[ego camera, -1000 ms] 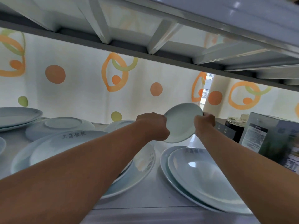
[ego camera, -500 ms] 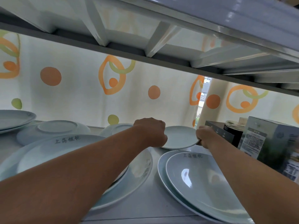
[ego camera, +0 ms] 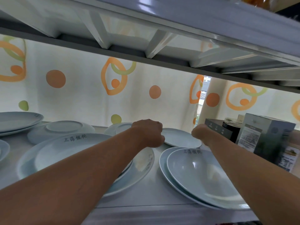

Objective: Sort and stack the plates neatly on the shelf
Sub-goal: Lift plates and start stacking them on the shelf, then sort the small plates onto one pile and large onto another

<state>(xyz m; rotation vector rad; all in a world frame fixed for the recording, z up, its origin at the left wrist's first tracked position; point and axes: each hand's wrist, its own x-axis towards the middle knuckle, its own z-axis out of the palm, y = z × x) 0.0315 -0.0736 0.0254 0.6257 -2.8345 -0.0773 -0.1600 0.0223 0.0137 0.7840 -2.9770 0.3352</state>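
We have the small plate [ego camera: 180, 138] lying nearly flat at the back of the shelf [ego camera: 146, 197], between our two hands and just behind the pair of large plates [ego camera: 199, 174] on the right. Our left hand [ego camera: 148, 133] has its grip curled on the plate's left rim; our right hand [ego camera: 200, 134] sits at the right rim, fingers hidden — we cannot tell whether that grip is closed or already loose. To finish well, we settle the plate level before letting go, let both sides go together, and draw our forearms back high enough to clear the stacked plates [ego camera: 84, 158] beneath our left arm — and the boxes [ego camera: 266, 135] to the right.
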